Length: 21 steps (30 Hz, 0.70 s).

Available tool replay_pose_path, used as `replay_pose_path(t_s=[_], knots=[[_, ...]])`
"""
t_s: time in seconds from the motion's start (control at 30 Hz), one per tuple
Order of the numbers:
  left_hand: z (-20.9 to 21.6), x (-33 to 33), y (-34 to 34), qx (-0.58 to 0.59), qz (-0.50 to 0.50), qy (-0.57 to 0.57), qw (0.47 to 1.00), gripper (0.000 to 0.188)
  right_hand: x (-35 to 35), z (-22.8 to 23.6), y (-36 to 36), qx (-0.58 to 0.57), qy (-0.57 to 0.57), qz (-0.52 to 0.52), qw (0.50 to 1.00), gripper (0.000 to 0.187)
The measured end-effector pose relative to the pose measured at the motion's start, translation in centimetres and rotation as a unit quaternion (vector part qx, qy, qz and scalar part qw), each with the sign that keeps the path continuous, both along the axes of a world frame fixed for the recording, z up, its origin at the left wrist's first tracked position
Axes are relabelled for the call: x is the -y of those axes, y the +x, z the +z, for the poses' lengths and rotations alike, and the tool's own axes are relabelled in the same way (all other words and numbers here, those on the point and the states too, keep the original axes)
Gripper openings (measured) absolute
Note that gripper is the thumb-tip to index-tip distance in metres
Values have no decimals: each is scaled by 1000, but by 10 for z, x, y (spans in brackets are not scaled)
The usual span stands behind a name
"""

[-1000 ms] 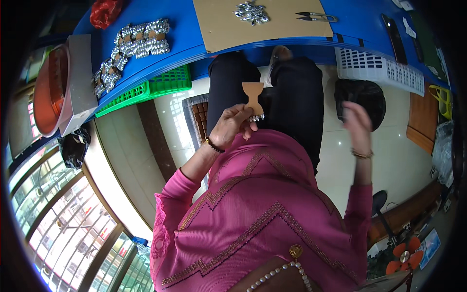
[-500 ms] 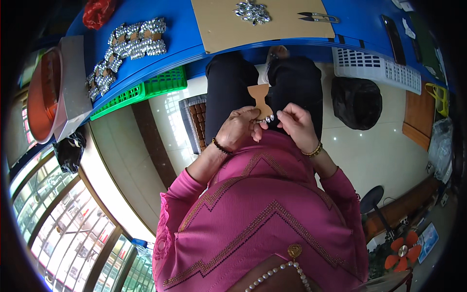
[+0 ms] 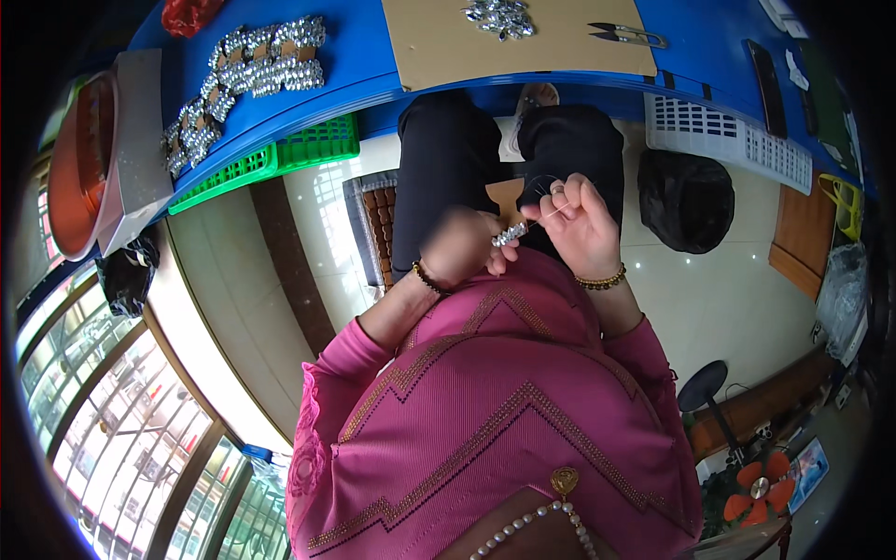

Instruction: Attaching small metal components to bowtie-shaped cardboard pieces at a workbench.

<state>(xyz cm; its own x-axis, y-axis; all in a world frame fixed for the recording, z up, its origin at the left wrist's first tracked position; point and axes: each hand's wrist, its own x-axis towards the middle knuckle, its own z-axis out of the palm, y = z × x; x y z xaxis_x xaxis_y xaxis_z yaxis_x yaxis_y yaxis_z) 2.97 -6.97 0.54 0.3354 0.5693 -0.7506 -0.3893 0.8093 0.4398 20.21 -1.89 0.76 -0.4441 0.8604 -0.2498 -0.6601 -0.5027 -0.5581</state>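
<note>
Over my lap, my left hand (image 3: 467, 245) is closed on a small brown cardboard card (image 3: 505, 194) with a narrowed middle. A short row of silvery beads (image 3: 509, 234) lies across the card's near end, by my left fingertips. My right hand (image 3: 581, 222) is raised just right of the card, its fingers curled together on a thin, pale thread (image 3: 553, 217). The thread runs between that hand and the beads; part of it is too fine to follow. My left hand is partly blurred.
On the blue table (image 3: 359, 56) lie beaded cards (image 3: 266, 61), a cardboard sheet (image 3: 551, 58) with a pile of silvery beads (image 3: 500, 17), thread snips (image 3: 627, 35) and a dark phone (image 3: 767, 89). Below are a green basket (image 3: 317, 142), a white basket (image 3: 728, 131) and a black bag (image 3: 686, 201).
My right hand has lifted and turned from beside the beads, and thread now shows in its fingers. The card has tilted and moved slightly right. The whole view has shifted a little.
</note>
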Motion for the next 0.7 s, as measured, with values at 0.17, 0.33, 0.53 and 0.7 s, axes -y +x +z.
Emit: replay_pose_path(t_s=[0.17,0.33,0.53,0.7], knots=[[-2,6,4,11,69,18,997,20,7,6,10,-37,-78,83,993,22],[-5,16,9,17,109,12,994,17,16,7,25,200,-17,124,972,19],[-3,5,8,22,14,7,1000,17,19,2,32,250,-8,139,958,18],[-3,7,4,36,-47,142,988,16,21,3,31,235,-42,126,963,19]])
